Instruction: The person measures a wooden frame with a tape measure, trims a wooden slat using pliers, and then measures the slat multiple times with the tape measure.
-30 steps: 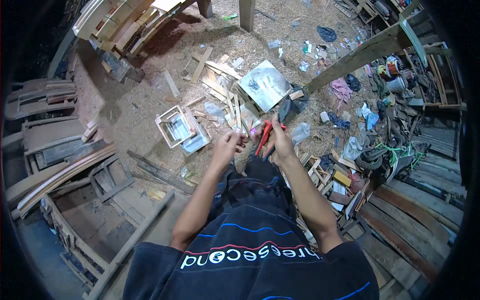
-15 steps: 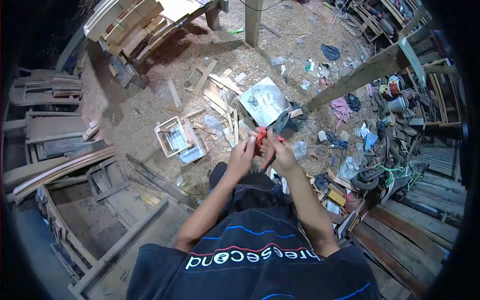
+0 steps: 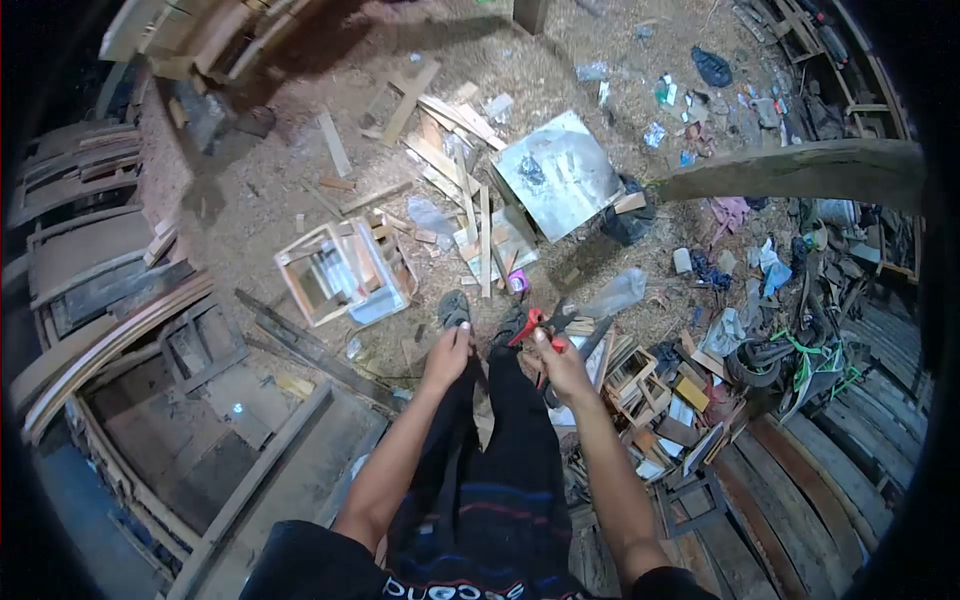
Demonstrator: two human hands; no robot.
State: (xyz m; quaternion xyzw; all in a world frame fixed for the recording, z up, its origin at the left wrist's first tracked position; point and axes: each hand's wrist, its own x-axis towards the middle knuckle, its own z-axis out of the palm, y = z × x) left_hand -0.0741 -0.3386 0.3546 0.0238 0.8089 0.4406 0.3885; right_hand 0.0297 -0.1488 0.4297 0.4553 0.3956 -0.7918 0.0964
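Observation:
My right hand [image 3: 567, 372] is closed around a red-handled tool [image 3: 530, 327] with dark parts, held in front of my legs. Its exact kind is hard to make out, as my fingers cover much of it. Apart from it, to the left, my left hand [image 3: 447, 356] has its fingers curled in and the thumb on top; nothing shows in it. Below the hands are my dark shoes [image 3: 454, 308] on the littered ground. Just ahead stands a box-like object with a pale, stained square top [image 3: 560, 175], with wood strips [image 3: 485, 240] beside it.
A small wooden frame box [image 3: 345, 270] sits ahead on the left. Plastic bags, scraps and a small wheel [image 3: 752, 365] lie to the right. A wooden beam [image 3: 800, 172] crosses at the right. Old wooden panels [image 3: 185, 440] fill the left, planks [image 3: 800, 480] the lower right.
My hands, together at the red-handled tool before, are now apart; the left has let go and moved left. The tool stays in my right hand. The view has tilted down, showing my legs and shoes.

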